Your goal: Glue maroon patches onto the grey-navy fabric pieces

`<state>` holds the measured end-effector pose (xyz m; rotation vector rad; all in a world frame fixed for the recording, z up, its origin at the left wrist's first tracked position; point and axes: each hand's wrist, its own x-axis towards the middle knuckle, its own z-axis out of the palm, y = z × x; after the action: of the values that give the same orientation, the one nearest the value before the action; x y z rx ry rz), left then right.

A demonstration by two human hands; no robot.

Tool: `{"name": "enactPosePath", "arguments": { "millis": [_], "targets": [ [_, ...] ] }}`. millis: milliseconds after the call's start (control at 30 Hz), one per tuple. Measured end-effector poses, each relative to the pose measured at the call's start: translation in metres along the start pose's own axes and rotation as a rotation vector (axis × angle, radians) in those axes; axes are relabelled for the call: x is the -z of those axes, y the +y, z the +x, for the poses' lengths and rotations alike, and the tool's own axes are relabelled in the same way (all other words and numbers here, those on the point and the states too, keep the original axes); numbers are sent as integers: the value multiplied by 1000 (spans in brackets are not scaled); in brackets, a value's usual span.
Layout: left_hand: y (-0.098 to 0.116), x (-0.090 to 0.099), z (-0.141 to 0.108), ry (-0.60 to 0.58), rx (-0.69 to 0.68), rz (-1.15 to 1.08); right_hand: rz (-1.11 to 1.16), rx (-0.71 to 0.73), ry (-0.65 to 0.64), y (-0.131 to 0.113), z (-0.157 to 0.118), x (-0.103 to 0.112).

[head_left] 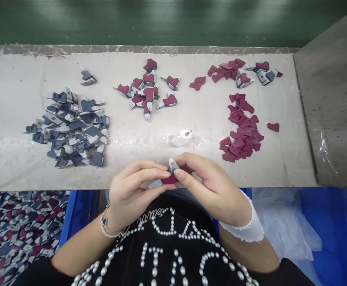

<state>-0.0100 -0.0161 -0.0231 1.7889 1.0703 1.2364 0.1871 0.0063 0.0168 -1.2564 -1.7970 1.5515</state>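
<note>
Close to the table's front edge, both my hands pinch one small grey plastic part [173, 165] with a dark red piece [169, 180] on its side. My left hand [139, 182] grips it from the left, thumb below and fingers above. From the right, my right hand [203, 178] holds it between thumb and fingers. Whether the red piece is fully seated cannot be made out. Just beyond my hands lies a white blob [183, 137] with a small dark tip. Grey parts without red pieces form a pile [74, 127] on the left.
Grey parts with red pieces lie in a group [145, 89] at the back middle. Loose red pieces [245, 135] are heaped on the right. A metal panel [334, 99] bounds the right side. Below left, a blue bin [72, 214] adjoins many mixed parts; another blue bin [334, 222] holds clear plastic.
</note>
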Motion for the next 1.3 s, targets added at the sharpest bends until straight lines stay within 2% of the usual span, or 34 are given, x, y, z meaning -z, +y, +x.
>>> {"name": "enactPosePath", "arguments": {
  "millis": [200, 400, 533, 633, 767, 833, 900, 1067, 1200, 1300],
  "targets": [
    [-1, 0, 0, 38, 65, -81, 47, 11, -22, -4, -4, 3],
    [3, 2, 2, -18, 37, -95, 42, 47, -51, -7, -7, 5],
    [5, 2, 1, -36, 26, -83, -36, 99, 0, -7, -6, -1],
    [4, 0, -1, 10, 30, -54, -84, 134, 56, -6, -5, -5],
    [1, -4, -3, 120, 32, -87, -102, 238, 56, -9, -7, -6],
    [0, -4, -4, 135, 40, -123, -185, 285, 62, -10, -9, -6],
    [-1, -4, -6, 109, 63, -143, -315, 306, 89, -10, -12, -8],
    [3, 0, -6, -20, 219, -107, -563, 309, 119, -9, -14, -17],
    [12, 2, 2, -196, 289, -56, -617, 318, 44, -9, -15, -17],
    [17, 3, 7, -247, 337, -109, -590, 327, -4, -10, -16, -12]
  ]
}}
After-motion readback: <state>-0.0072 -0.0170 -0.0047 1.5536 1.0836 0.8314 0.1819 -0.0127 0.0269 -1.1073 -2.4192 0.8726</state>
